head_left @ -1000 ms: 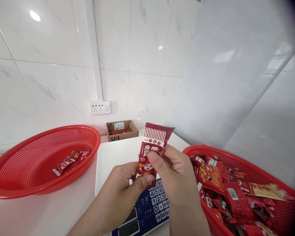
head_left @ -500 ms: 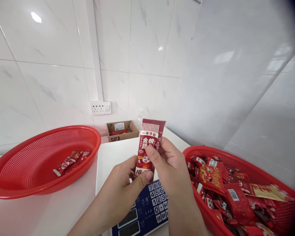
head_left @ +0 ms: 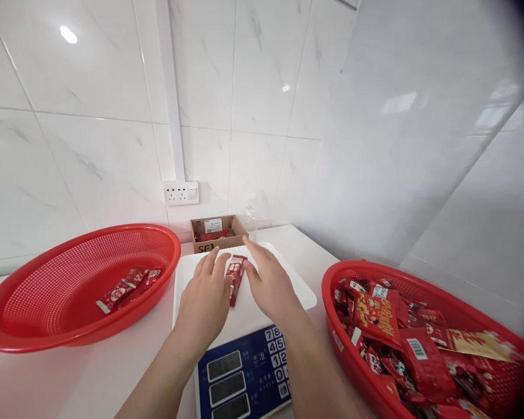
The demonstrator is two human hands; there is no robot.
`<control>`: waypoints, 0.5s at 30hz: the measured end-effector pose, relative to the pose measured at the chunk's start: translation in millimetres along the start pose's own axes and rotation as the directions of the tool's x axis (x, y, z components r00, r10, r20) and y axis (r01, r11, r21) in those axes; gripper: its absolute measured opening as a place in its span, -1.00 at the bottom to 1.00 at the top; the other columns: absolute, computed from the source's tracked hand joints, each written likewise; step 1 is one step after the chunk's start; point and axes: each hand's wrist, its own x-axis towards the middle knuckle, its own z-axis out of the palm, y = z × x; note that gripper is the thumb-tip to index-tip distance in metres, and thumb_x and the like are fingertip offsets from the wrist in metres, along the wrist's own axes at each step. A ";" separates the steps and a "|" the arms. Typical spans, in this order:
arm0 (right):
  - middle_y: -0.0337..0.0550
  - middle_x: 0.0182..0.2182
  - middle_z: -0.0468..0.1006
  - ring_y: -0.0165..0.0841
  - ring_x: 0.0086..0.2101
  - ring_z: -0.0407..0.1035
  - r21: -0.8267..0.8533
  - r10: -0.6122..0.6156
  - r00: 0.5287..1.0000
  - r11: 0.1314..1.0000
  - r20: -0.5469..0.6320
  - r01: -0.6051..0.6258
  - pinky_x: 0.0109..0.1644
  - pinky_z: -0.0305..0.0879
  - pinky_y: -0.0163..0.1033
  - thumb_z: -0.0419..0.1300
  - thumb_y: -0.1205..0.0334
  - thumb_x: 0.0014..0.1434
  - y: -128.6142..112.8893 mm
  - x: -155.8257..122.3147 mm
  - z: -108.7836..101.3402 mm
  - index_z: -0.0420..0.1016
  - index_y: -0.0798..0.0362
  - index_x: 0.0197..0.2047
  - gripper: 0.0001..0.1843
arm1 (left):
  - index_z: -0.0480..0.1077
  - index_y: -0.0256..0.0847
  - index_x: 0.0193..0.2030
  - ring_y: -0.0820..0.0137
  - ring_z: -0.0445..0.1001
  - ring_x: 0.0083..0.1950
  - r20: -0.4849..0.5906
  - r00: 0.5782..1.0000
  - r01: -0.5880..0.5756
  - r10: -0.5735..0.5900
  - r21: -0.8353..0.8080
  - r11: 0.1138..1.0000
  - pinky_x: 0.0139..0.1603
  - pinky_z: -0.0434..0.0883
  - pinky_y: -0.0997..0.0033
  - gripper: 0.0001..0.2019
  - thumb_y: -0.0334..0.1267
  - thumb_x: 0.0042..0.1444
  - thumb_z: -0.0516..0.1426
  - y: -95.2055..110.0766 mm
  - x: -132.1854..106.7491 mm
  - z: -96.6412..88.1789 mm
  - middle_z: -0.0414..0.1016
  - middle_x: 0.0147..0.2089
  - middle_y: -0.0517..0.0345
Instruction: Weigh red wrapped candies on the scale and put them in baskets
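Observation:
A slim dark red snack packet lies on the white pan of a digital scale. To its left is my left hand, fingers stretched forward and apart, partly covering the packet's near side. My right hand is on the other side, also with its fingers extended and nothing in them. Whether either hand still touches the packet is hard to make out. The scale's blue panel with number keys and display windows shows between my forearms; my right forearm hides part of the keys.
A red plastic basket at left holds a few red packets. Another red basket at right is heaped with red snack packets. Behind the scale stand a small cardboard box and a clear plastic bottle. A wall socket is above.
The snack packet was held up in both hands and now lies on the scale pan. My hands have lowered, let go and spread apart around it.

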 end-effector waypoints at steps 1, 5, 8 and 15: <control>0.09 0.24 0.36 -0.13 0.24 0.20 -0.035 -0.013 0.998 0.999 0.060 0.015 0.25 0.19 0.04 -0.10 0.36 0.32 0.1 -0.3 0.2 0.28 0.17 0.30 -0.48 | 0.27 -0.18 0.13 0.06 0.17 0.39 0.022 0.999 -0.027 0.026 0.022 0.999 0.10 0.35 0.05 -0.66 -0.41 0.28 -0.12 -2.2 0.8 1.5 0.25 0.36 -0.16; 0.03 0.08 0.53 -0.15 0.09 0.39 -0.162 -0.041 0.964 0.983 0.261 0.086 0.07 0.33 -0.07 -0.09 0.38 0.32 -2.8 -3.2 2.3 0.45 0.05 0.14 -0.57 | 0.29 -0.20 0.04 0.07 0.50 0.08 0.100 0.995 0.006 -0.006 0.008 1.000 -0.06 0.42 0.07 -0.68 -0.45 0.27 -0.16 -0.2 -0.5 0.5 0.53 0.06 -0.17; 0.02 -0.07 0.60 -0.15 -0.08 0.48 -0.219 -0.030 0.946 0.970 0.323 0.105 -0.15 0.36 -0.14 -0.01 0.31 0.33 -3.7 -3.8 7.6 0.52 0.05 -0.03 -0.70 | 0.20 -0.16 0.14 0.10 0.46 0.15 0.028 0.998 0.066 -0.063 -0.165 0.984 -0.01 0.41 0.05 -0.68 -0.38 0.30 -0.16 4.7 -3.2 -4.2 0.46 0.17 -0.15; 0.02 -0.14 0.62 -0.14 -0.11 0.48 -0.243 -0.031 0.924 0.961 0.381 0.133 -0.14 0.36 -0.16 0.10 0.26 0.30 -7.3 -3.7 22.6 0.57 0.12 -0.26 -0.78 | 0.23 0.00 0.11 0.18 0.40 0.22 -0.240 0.965 -0.110 -0.110 -0.743 0.660 0.15 0.35 0.02 -0.70 -0.14 0.26 0.10 -0.2 -7.6 -15.3 0.47 0.11 0.03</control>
